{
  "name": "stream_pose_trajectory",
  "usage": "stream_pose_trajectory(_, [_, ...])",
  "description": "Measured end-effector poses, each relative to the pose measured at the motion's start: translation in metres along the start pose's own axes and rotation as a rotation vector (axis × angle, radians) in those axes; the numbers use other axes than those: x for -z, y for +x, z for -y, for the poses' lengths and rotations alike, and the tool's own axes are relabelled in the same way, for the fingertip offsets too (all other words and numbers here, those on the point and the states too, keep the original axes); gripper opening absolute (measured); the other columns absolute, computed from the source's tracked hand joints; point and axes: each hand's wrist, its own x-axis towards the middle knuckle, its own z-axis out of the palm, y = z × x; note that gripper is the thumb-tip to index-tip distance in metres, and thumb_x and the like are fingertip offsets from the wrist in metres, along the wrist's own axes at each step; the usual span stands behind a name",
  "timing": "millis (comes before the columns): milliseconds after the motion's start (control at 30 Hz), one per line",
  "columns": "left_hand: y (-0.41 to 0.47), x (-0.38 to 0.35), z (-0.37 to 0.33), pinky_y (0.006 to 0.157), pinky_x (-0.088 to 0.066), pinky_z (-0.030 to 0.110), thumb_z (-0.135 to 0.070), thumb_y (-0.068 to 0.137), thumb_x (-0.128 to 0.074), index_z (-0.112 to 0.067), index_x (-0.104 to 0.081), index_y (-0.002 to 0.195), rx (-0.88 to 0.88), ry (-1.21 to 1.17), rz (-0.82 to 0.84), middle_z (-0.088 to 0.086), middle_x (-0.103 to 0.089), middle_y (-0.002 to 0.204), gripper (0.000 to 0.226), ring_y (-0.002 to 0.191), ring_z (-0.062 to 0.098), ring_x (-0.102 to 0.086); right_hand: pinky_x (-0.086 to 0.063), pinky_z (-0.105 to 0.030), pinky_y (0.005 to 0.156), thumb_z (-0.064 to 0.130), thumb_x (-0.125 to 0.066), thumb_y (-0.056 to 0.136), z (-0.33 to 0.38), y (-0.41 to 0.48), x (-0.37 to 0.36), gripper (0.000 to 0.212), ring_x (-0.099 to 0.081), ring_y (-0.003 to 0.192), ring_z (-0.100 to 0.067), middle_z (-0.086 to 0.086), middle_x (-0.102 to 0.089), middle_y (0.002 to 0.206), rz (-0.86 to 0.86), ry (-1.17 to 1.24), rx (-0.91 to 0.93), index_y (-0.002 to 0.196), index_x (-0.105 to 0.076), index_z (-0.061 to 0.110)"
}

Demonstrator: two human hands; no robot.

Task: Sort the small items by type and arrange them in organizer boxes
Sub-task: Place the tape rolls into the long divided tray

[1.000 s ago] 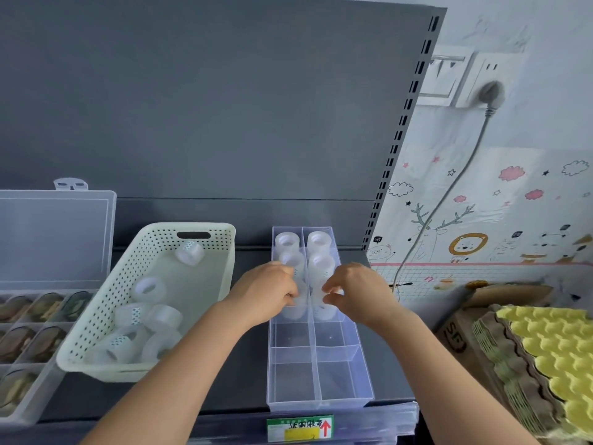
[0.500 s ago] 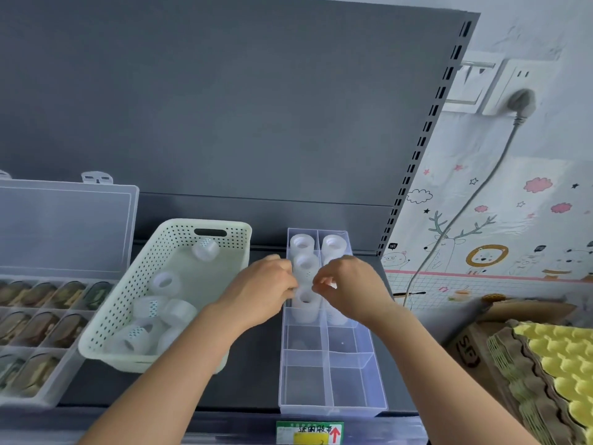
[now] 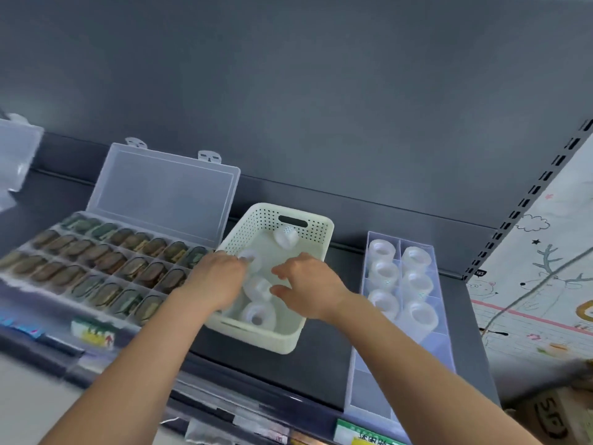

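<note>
Now comes a pick-up: loose tape rolls (image 3: 258, 313) lie in the cream basket (image 3: 256, 337). The right hand (image 3: 308, 284) hovers beside one, thumb and fingers spread apart. The left hand (image 3: 218, 281) curls over another, grip unclear. Six rolls fill the organizer box (image 3: 369, 393) at 3 o'clock. Next, I judge, pinch one and carry it to the bare cells toward 6 o'clock.

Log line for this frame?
phase: picking | left hand: at tape roll in basket | right hand: open over second roll | organizer box: six rolls
</note>
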Motion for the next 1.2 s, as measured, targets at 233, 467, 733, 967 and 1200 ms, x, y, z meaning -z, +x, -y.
stream_pose_trajectory(233, [-0.009, 0.0, 0.003, 0.079, -0.036, 0.027, 0.0, 0.089, -0.045, -0.011, -0.061, 0.112, 0.013, 0.014, -0.064, 0.008, -0.056, 0.111, 0.03, 0.107, 0.025, -0.048, -0.047, -0.035, 0.078, 0.034, -0.046, 0.095, 0.012, 0.026, -0.019, 0.024, -0.052, 0.097, -0.024, -0.004, -0.062, 0.098, 0.094, -0.017, -0.082, 0.087, -0.056, 0.014])
stream_pose_trajectory(467, [-0.01, 0.0, 0.007, 0.072, -0.037, 0.025, -0.011, 0.09, -0.054, -0.022, -0.065, 0.104, 0.03, -0.24, -0.201, 0.001, -0.053, 0.099, 0.02, 0.092, 0.019, -0.052, -0.05, -0.036, 0.084, 0.029, -0.058, 0.089, 0.009, 0.022, -0.019, 0.012, -0.056, 0.1, -0.018, 0.002, -0.066, 0.101, -0.011, 0.182, -0.108, 0.097, -0.065, 0.022])
stream_pose_trajectory(733, [-0.018, 0.013, -0.01, 0.08, -0.042, 0.03, -0.019, 0.083, -0.072, -0.02, -0.073, 0.1, -0.004, -0.671, -0.47, -0.02, -0.048, 0.081, 0.017, 0.09, 0.012, -0.049, -0.043, -0.024, 0.078, 0.022, -0.067, 0.085, -0.012, -0.025, -0.002, 0.013, -0.055, 0.089, -0.012, 0.008, -0.068, 0.092, -0.467, 0.356, -0.111, 0.097, -0.072, 0.019])
stream_pose_trajectory(967, [-0.033, 0.024, -0.073, 0.086, -0.031, 0.02, -0.018, 0.085, -0.069, -0.019, -0.073, 0.104, -0.151, -0.728, -0.524, -0.018, -0.055, 0.089, 0.019, 0.109, 0.008, -0.047, -0.037, -0.019, 0.072, 0.015, -0.07, 0.083, -0.046, -0.096, 0.006, 0.009, -0.055, 0.085, -0.014, 0.004, -0.069, 0.087, -0.653, 0.316, -0.163, 0.091, -0.074, 0.015])
stream_pose_trajectory(1200, [-0.047, 0.024, -0.144, 0.08, -0.038, 0.026, -0.018, 0.086, -0.068, -0.019, -0.074, 0.104, -0.321, -0.677, -0.442, -0.008, -0.068, 0.094, 0.018, 0.097, 0.012, -0.047, -0.049, -0.028, 0.069, 0.018, -0.074, 0.08, -0.085, -0.17, 0.004, 0.009, -0.058, 0.085, -0.018, 0.005, -0.07, 0.089, -0.659, 0.178, -0.223, 0.089, -0.074, 0.017])
